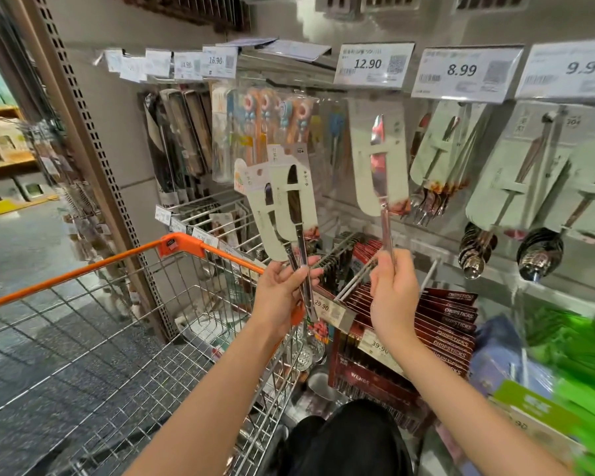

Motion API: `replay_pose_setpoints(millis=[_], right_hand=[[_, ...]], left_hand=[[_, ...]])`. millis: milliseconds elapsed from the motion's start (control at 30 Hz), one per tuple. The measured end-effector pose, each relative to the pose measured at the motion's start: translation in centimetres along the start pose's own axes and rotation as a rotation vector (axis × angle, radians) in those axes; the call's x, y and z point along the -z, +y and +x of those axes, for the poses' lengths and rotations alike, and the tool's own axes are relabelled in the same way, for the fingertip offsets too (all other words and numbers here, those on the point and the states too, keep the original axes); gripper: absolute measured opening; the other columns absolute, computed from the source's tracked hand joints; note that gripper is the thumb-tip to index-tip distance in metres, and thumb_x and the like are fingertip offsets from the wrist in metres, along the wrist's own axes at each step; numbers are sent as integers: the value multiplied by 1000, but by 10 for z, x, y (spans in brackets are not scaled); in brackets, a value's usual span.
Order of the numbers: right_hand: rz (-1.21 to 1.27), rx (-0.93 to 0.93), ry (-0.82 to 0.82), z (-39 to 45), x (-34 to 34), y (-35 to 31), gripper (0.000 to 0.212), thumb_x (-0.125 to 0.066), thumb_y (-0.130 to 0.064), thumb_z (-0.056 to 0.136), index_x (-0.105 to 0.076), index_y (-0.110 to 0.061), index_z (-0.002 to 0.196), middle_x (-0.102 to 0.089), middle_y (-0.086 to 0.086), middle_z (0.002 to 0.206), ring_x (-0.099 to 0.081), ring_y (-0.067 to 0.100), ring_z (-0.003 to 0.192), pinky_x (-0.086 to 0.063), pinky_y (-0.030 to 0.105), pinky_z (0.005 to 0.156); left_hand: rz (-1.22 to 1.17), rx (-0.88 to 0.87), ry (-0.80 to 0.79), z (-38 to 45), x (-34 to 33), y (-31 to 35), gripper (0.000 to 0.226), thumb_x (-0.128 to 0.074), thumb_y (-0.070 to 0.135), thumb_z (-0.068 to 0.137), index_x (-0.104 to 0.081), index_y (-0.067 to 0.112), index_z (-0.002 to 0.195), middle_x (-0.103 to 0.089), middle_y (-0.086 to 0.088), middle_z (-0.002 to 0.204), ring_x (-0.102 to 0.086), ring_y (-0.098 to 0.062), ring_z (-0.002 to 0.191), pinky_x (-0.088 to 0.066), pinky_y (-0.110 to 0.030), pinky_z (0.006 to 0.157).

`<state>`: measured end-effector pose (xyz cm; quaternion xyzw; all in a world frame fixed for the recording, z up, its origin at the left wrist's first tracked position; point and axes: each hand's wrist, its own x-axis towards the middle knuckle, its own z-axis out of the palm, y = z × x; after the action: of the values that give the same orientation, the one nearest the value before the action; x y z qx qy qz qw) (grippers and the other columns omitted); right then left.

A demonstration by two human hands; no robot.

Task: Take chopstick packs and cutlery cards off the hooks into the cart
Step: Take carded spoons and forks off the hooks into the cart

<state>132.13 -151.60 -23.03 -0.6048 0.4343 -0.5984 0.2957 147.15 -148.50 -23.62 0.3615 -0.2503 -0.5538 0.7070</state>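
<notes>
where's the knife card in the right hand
Head view, centre: the right hand holds the knife card up by its handle, under the 12.90 tag.

Grey speckled floor (24,242), perforated upright (83,132), yellow shelving (4,163) beyond.

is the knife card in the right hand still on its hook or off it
Cannot tell. The right hand grips the handle of the knife card, whose top reaches up under the 12.90 price tag; the hook itself is hidden.

Retail shop aisle: price tags (374,65) hung over pegged cutlery cards (382,159); an orange-handled wire cart (172,247) stood alongside.
</notes>
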Motion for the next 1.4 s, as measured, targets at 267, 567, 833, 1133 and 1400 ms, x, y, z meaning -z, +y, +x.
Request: replay_pose_setpoints(millis=[267, 567, 833, 1133, 1400], right_hand=[[3, -4, -46, 26, -7, -12, 24, -36, -23, 103, -47, -15, 84, -43, 2, 59, -37, 11, 50, -32, 28, 49], [37, -149, -42, 36, -16, -10, 27, -34, -23, 104, -49, -15, 83, -47, 0, 57, -39, 6, 44, -33, 18, 41], [70, -552, -87, 70, -24, 2, 20, -36, -25, 104, -46, -9, 105, -47, 3, 65, -40, 6, 38, -32, 16, 33], [2, -543, -654, 9, -36, 14, 59, -30, -58, 95, -57, -8, 80, -51, -1, 54, -44, 11, 41, -34, 20, 41], [68, -338, -848, -3, -41, 9, 25, -57, -31, 93, -53, -13, 76, -52, -8, 47, -48, 6, 39, -32, 13, 38]], left_hand=[[37, -5, -2, -1, 2, 0, 34, -48, -8, 94, -40, -5, 127, -75, -8, 99, -73, -17, 83, -58, -30, 78], [90, 1, 0, -2, 7, -1, 17, -51, -6, 92, -50, 1, 108, -73, -12, 106, -72, -19, 84, -56, -34, 82], [121, 28, -25, -7, 9, 3, 17, -50, -6, 92, -48, 5, 105, -73, -11, 104, -72, -21, 87, -58, -34, 82], [268, 33, 59, -8, 14, 2, 25, -65, 9, 83, -49, 22, 97, -65, -11, 117, -63, -26, 109, -48, -49, 99], [253, 22, -6, -6, 17, 3, 52, -57, 6, 93, -32, -7, 136, -71, -6, 115, -68, -27, 103, -57, -44, 86]])
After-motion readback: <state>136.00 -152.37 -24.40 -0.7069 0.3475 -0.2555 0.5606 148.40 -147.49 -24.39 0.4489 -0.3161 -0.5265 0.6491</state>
